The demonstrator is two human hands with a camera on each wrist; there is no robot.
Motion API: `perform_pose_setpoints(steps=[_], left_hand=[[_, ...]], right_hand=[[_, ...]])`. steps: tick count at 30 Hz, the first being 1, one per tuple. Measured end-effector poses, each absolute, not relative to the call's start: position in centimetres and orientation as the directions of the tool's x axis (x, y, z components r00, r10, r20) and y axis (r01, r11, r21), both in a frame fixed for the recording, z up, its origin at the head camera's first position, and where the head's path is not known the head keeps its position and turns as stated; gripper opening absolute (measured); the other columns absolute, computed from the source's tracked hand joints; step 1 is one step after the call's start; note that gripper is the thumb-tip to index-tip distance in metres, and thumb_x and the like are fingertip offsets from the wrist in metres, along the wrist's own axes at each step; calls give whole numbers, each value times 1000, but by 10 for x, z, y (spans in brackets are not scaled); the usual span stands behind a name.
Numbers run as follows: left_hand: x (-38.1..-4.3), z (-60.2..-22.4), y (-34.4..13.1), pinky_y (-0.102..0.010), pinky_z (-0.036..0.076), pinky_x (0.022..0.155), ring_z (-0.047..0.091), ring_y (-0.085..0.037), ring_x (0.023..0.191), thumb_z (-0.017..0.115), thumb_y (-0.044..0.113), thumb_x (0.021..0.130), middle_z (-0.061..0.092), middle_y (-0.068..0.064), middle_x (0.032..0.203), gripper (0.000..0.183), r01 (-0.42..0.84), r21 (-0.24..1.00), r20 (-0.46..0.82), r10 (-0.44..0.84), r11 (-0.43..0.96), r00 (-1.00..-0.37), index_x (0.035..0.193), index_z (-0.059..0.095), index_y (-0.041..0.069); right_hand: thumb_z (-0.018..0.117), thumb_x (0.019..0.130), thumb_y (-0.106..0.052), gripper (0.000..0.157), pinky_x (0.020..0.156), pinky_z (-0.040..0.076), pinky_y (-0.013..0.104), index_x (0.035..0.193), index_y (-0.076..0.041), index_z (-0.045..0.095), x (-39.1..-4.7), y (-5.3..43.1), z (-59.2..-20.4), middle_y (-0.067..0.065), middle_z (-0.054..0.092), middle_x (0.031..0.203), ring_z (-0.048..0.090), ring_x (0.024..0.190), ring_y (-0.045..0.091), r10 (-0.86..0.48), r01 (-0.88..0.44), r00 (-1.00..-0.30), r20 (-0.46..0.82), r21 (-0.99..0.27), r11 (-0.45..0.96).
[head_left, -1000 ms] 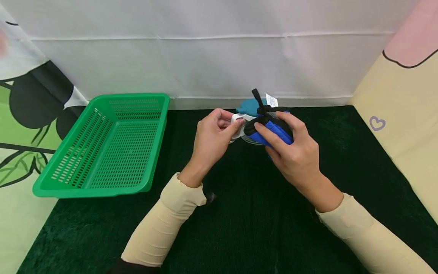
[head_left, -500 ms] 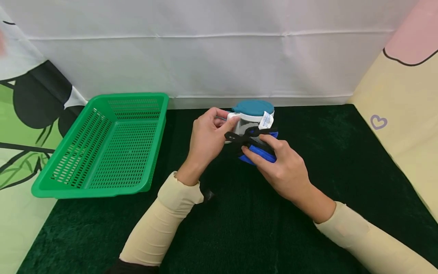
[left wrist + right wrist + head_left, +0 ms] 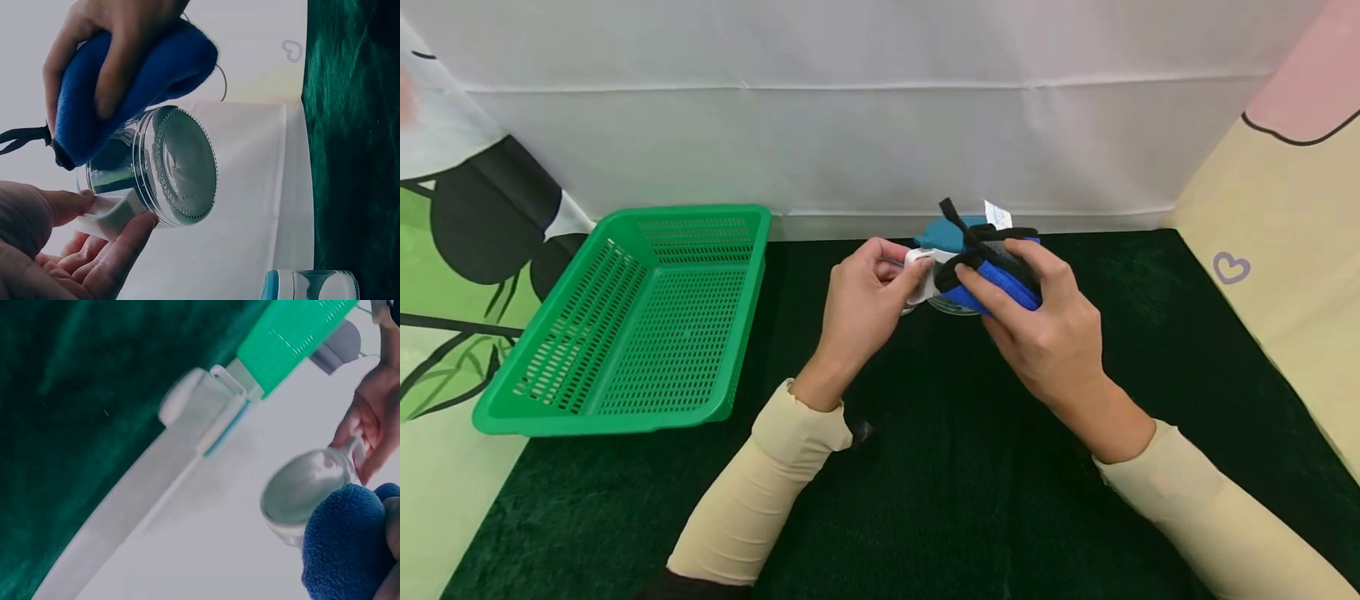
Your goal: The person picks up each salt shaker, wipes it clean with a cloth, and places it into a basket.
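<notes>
A clear glass jar (image 3: 184, 165) with a white handle (image 3: 922, 287) is held up and tilted, its round base facing the left wrist camera. My left hand (image 3: 868, 304) pinches that handle between thumb and fingers. Bunched in my right hand (image 3: 1048, 329) is a blue plush cloth (image 3: 347, 547) with black straps and a white tag (image 3: 997, 215). The cloth lies over the jar's side and hides much of it in the head view. Behind stands a second jar (image 3: 206, 406) with a teal lid (image 3: 942, 235), mostly covered by hands and cloth in the head view.
A green plastic basket (image 3: 730, 350) with slotted sides stands at the left of the table. Dark green velvety fabric (image 3: 940, 483) covers the tabletop. A white curtain (image 3: 880, 142) rises along the back edge, and patterned cloth hangs on both sides.
Half a second ago the cloth was lower and nearer me, showing more of the teal lid. My right hand has since moved up and right with it. The left hand stays almost in place.
</notes>
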State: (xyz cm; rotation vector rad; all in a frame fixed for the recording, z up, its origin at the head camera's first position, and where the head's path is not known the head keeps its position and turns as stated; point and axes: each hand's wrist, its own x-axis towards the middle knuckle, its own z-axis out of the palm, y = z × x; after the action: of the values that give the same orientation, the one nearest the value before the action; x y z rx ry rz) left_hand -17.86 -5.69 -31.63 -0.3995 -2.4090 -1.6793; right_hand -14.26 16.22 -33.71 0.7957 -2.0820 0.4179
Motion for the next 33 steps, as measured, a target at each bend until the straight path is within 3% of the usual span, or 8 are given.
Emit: perform_pose_setpoints(steps=[5, 12, 18, 23, 29, 33], left_hand=[[-177, -315, -56, -30, 60, 67, 72, -13, 79, 70, 30, 101, 77, -3, 93, 27, 308, 893, 285, 117, 329, -951, 111, 65, 5], [-177, -316, -58, -29, 60, 65, 71, -12, 74, 69, 28, 102, 76, -2, 87, 24, 305, 883, 289, 98, 358, -952, 109, 66, 5], [-179, -318, -60, -30, 55, 59, 71, -12, 72, 71, 31, 101, 76, -1, 86, 27, 299, 876, 291, 80, 379, -953, 110, 66, 6], [-180, -319, -62, -32, 51, 58, 70, -13, 73, 71, 33, 100, 77, -1, 88, 30, 303, 870, 294, 85, 389, -952, 111, 66, 5], [-180, -320, -60, -29, 58, 70, 71, -12, 77, 72, 27, 100, 77, -2, 91, 25, 339, 866, 322, 109, 369, -941, 111, 65, 5], [-179, -321, -59, -32, 61, 79, 74, -12, 86, 72, 26, 99, 78, -5, 97, 26, 352, 868, 327, 130, 350, -936, 111, 64, 4]], right_hand=[[79, 92, -10, 48, 96, 52, 63, 138, -21, 67, -142, 162, -332, 30, 41, 142, 52, 126, 50, -376, -655, -449, 811, -12, 756], [54, 109, -26, 30, 86, 56, 58, 135, -22, 69, -137, 156, -345, 30, 43, 141, 56, 111, 48, -432, -682, -455, 779, 7, 731], [50, 111, -28, 31, 74, 57, 52, 133, -22, 71, -131, 152, -361, 27, 45, 140, 58, 97, 44, -483, -704, -445, 754, 39, 709], [49, 111, -29, 32, 74, 58, 52, 133, -23, 70, -130, 151, -366, 26, 45, 140, 59, 97, 45, -488, -704, -449, 749, 39, 709], [55, 109, -26, 31, 84, 56, 58, 136, -21, 69, -137, 153, -350, 29, 43, 141, 56, 109, 48, -436, -691, -451, 779, 5, 723], [71, 100, -16, 36, 90, 55, 61, 136, -20, 69, -141, 155, -338, 30, 42, 141, 54, 120, 49, -396, -670, -448, 802, -8, 742]])
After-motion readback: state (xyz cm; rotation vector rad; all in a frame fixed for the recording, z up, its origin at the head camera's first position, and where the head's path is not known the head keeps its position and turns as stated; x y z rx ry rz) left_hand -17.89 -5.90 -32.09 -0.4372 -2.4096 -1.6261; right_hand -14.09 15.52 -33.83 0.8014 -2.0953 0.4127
